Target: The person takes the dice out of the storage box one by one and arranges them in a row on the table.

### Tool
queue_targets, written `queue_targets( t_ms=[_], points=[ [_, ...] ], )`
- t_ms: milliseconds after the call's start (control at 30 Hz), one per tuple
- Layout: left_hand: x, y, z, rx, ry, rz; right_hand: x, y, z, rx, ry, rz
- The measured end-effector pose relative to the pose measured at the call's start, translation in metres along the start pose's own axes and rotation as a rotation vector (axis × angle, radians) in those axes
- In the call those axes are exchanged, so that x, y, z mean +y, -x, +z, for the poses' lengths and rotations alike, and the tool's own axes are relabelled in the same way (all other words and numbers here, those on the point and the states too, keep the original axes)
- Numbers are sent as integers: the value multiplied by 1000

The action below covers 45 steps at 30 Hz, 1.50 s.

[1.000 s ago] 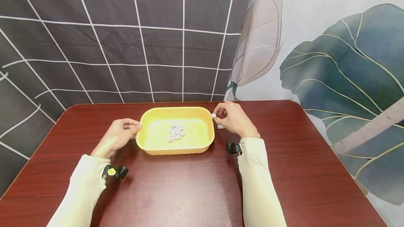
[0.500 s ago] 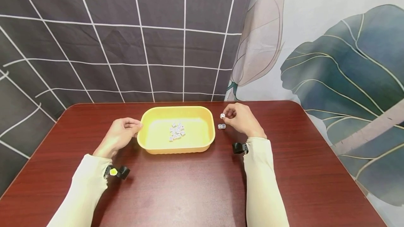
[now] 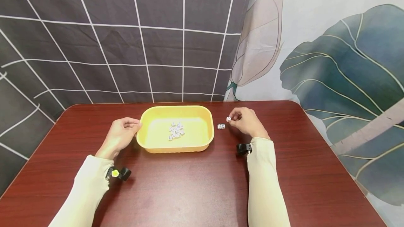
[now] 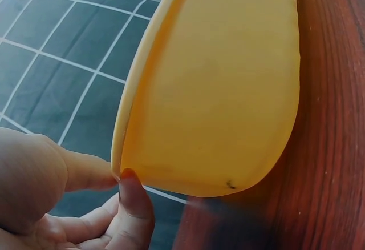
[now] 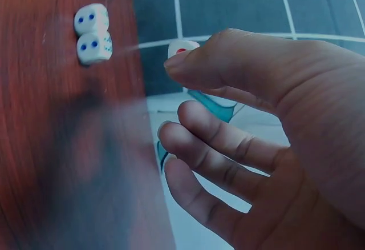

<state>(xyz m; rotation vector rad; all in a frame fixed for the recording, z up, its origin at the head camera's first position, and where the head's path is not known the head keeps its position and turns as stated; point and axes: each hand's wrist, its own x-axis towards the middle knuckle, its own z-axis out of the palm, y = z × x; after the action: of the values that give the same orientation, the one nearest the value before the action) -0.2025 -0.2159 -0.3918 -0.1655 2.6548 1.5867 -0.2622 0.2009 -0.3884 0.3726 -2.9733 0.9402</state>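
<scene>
Right hand (image 3: 244,121) is pinching one die (image 3: 228,118) between thumb and forefinger; the remaining fingers are hanging loosely curled, as the right wrist view shows (image 5: 274,141). Over the last second this hand has been travelling away from the yellow tray (image 3: 176,148), where the die was level with the rim, and is now sitting lower and well clear of it, just above the surface (image 3: 189,192). The die is not yet touching the wood.

Two dice (image 3: 221,126) are lying side by side between the right hand and the tray, just off the fingertips; they are showing blue pips in the wrist view (image 5: 92,33).

Left hand (image 3: 121,134) is gripping the tray's near-side rim, thumb and fingers curled about the edge (image 4: 122,173), and has not moved. It is steadying the tray.

A cluster of dice (image 3: 176,131) is remaining in the tray, between the two hands.

Judgement: dice are being transferred one at a time from tray to surface; a third is about to join the pair, and most are still inside.
</scene>
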Motion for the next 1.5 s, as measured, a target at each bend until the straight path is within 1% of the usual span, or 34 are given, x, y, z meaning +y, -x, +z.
queue_targets(
  t_ms=[233, 567, 833, 1100, 1333, 1500],
  points=[
    [-1, 0, 2, 16, 0, 10, 7, 0, 4, -30, 5, 44],
    [-2, 0, 2, 0, 1, 7, 12, -2, 14, -75, 35, 106],
    [0, 0, 1, -16, -1, 13, 12, -6, 18, -76, 58, 87],
    [0, 0, 1, -22, 5, 9, 6, -7, 20, -93, 40, 105],
    [-1, 0, 1, -25, 9, 15, 5, -6, 19, -101, 47, 105],
    [-2, -1, 0, -30, 5, 16, 6, -6, 15, -85, 50, 82]
  ],
)
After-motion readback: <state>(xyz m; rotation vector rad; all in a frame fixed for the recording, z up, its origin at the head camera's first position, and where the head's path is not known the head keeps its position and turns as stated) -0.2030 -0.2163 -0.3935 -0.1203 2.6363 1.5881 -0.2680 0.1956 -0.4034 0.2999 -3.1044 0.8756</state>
